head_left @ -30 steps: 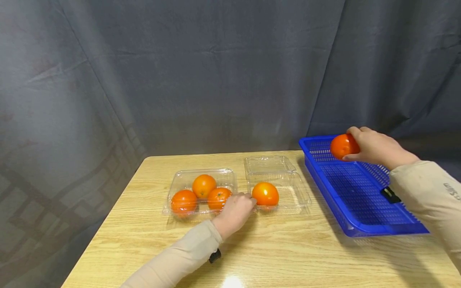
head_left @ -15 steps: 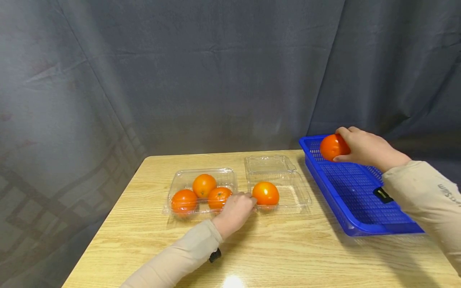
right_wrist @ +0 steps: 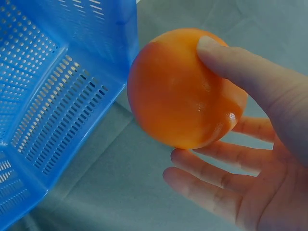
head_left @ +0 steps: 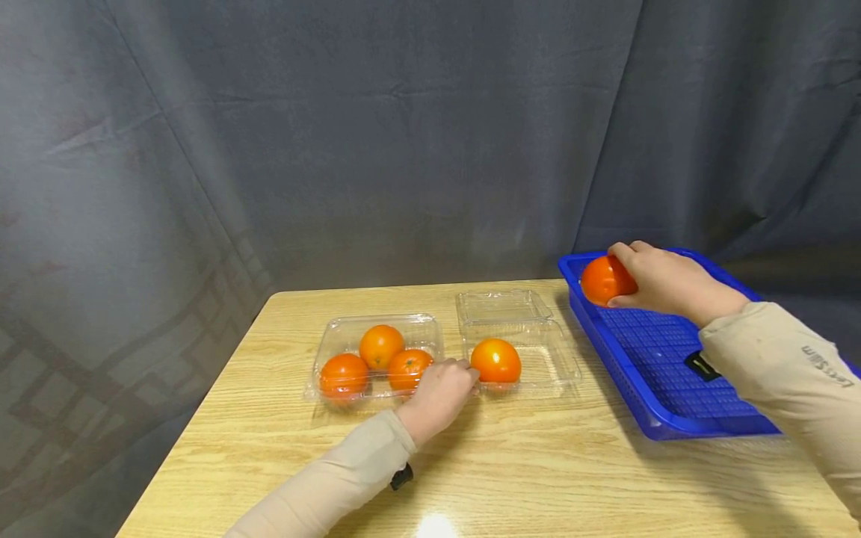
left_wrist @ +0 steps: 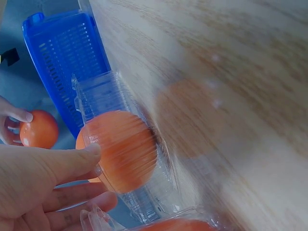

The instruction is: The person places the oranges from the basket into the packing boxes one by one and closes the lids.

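In the head view my right hand grips an orange over the far left part of the blue basket. Thumb and fingers curve round the fruit in the right wrist view. My left hand pinches the near left edge of a clear plastic clamshell box, its thumb on the rim in the left wrist view. One orange sits in that box, whose lid is folded back. To the left, a second clear box holds three oranges, partly behind my left hand.
The basket stands at the right of the wooden table, close by the right clamshell box. A dark grey curtain hangs behind the table. The two clear boxes stand side by side near the table's middle.
My right hand has moved left with the orange, from over the basket's inside toward its far left corner. My left hand and the boxes have stayed in place.
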Demonstrator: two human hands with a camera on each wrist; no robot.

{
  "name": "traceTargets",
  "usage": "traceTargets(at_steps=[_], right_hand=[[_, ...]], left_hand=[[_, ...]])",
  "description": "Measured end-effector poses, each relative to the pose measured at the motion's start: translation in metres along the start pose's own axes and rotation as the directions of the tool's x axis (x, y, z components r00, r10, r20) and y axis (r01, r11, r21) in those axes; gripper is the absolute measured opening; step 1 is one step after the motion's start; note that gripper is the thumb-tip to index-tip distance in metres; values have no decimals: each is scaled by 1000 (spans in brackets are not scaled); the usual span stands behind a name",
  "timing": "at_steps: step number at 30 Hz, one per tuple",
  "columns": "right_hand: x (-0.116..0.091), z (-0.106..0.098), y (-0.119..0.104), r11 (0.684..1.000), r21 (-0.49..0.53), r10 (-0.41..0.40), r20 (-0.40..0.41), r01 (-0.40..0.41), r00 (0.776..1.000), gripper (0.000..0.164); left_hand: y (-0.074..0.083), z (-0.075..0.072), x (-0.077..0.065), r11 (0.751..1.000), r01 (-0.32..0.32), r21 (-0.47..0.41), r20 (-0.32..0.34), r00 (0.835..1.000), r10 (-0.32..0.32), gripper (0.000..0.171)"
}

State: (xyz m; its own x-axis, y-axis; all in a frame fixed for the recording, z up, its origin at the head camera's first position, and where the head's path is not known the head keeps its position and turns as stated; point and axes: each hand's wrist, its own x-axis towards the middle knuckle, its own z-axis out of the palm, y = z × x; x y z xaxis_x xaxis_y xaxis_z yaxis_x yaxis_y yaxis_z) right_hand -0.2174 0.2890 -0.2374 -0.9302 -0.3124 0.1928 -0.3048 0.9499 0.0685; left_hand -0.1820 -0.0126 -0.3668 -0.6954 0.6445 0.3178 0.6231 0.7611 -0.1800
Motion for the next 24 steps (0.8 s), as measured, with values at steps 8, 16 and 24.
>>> traceTargets(at_steps=[8, 16, 24], right_hand=[[-1, 0, -7, 1000, 3, 6, 15, -6, 1000, 63], [-1, 0, -12, 1000, 5, -5, 21, 4, 1000, 63], [-2, 1, -17, 999, -4, -34, 11, 34, 999, 62]], left_hand=[[0, -1, -1, 1000, 1, 18, 2, 1000, -1, 14], [0, 0, -1, 1000, 3, 25, -14, 1000, -2, 14], [-1, 1, 0, 1000, -1, 26, -14, 1000, 2, 15]])
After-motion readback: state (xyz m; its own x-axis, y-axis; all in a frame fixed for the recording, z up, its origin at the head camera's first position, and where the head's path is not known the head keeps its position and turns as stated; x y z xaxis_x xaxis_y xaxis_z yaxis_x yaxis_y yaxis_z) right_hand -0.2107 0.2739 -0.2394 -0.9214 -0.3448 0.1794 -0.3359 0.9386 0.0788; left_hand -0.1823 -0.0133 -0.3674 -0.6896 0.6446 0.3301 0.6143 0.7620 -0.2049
